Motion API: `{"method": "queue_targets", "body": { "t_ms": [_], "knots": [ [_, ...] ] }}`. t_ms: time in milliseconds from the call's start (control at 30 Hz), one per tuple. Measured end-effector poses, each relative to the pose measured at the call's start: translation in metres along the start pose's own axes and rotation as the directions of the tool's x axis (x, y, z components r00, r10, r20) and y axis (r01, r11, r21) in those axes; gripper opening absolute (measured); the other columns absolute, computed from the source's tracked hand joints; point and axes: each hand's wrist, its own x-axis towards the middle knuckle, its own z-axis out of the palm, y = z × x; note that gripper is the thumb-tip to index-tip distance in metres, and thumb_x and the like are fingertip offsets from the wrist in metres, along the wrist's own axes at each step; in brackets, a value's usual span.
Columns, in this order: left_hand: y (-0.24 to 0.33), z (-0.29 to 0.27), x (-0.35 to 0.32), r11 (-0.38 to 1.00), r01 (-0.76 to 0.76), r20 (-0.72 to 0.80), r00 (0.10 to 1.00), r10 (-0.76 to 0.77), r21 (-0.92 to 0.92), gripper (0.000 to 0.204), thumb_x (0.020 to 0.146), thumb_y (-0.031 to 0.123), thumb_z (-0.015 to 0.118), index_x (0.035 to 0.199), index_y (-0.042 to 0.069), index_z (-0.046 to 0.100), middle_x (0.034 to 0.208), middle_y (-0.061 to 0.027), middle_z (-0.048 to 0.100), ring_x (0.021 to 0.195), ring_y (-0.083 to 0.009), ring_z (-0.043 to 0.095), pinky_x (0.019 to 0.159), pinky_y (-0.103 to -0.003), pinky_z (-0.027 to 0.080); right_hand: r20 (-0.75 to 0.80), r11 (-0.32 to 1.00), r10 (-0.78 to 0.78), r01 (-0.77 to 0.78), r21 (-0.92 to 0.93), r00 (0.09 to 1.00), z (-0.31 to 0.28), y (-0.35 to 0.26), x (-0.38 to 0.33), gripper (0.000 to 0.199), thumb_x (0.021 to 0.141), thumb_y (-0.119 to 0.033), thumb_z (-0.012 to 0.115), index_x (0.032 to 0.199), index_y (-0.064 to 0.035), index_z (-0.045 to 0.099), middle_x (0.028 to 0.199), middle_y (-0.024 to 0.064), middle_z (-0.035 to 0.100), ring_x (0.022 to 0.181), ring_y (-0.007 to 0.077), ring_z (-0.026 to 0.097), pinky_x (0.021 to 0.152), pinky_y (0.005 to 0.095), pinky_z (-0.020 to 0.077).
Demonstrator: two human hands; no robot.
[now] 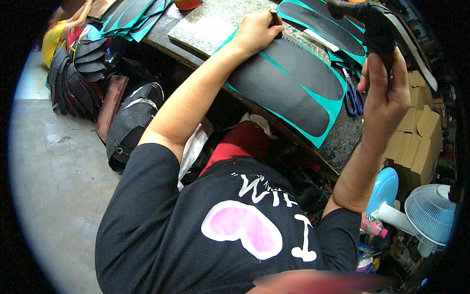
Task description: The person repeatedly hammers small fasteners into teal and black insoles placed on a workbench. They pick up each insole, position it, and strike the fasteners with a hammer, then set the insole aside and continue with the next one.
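We see a bare grey concrete floor (54, 161) at left, lit bright w/ daylight. A dark speckled stone-topped workbench (342, 142) runs across the top. By its right end: stacked tan cardboard boxes (421, 142) & 1 white electric fan w/ round wire grille (431, 213). A brown wooden board (111, 105) leans below the bench.

Left hand (254, 32) reaching forward, fingers pinched; right hand (387, 90) raised, fingers gripping.

black short-sleeved shirt, pink heart print
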Motion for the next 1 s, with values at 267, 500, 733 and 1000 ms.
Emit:
{"method": "queue_targets", "body": {
  "t_ms": [267, 500, 733, 1000],
  "knots": [
    [0.017, 0.013, -0.010, 0.983, 0.182, -0.077, 0.980, -0.182, -0.005, 0.012, 0.085, 0.014, 0.064, 0.092, 0.005, 0.062, 0.078, -0.0179, 0.067, 0.072, -0.0324, 0.068, 0.067, -0.040, 0.055, 0.144, 0.802, 0.252, -0.124, -0.584, 0.957, 0.017, 0.050, -0.021, 0.043, 0.092, -0.049, 0.057, 0.118, -0.0158, 0.062, 0.090, 0.0182, 0.069, 0.086, 0.0387, 0.067, 0.071, 0.0450, 0.0528],
    [0.010, 0.012, -0.005, 0.968, 0.221, 0.011, 0.975, -0.221, -0.116, 0.017, 0.084, 0.022, 0.069, 0.090, 0.007, 0.066, 0.080, -0.0127, 0.070, 0.071, -0.0262, 0.070, 0.067, -0.036, 0.056, 0.019, 0.992, 0.043, -0.040, -0.121, 0.999, -0.006, 0.030, -0.010, 0.032, 0.093, -0.029, 0.065, 0.116, -0.0070, 0.063, 0.087, 0.0159, 0.070, 0.076, 0.0208, 0.070, 0.064, 0.0313, 0.0528],
    [0.025, 0.020, -0.008, 0.993, -0.013, -0.080, 0.996, 0.023, 0.120, 0.011, 0.083, 0.015, 0.065, 0.089, 0.007, 0.063, 0.077, -0.0185, 0.066, 0.073, -0.0352, 0.067, 0.066, -0.042, 0.054, 0.118, 0.841, 0.225, -0.131, -0.526, 0.967, 0.031, 0.044, -0.019, 0.039, 0.093, -0.046, 0.057, 0.114, -0.0144, 0.063, 0.085, 0.0148, 0.070, 0.081, 0.0362, 0.068, 0.067, 0.0416, 0.0536],
    [0.019, 0.019, -0.003, 0.981, 0.138, 0.004, 0.990, -0.139, -0.139, 0.016, 0.082, 0.019, 0.070, 0.088, 0.004, 0.065, 0.080, -0.0174, 0.068, 0.078, -0.0328, 0.068, 0.072, -0.040, 0.054, -0.027, 0.983, -0.052, 0.046, -0.180, 0.998, 0.011, 0.030, -0.011, 0.034, 0.091, -0.034, 0.065, 0.113, -0.0083, 0.065, 0.085, 0.0143, 0.071, 0.074, 0.0285, 0.071, 0.063, 0.0352, 0.0540]
  ]
}}
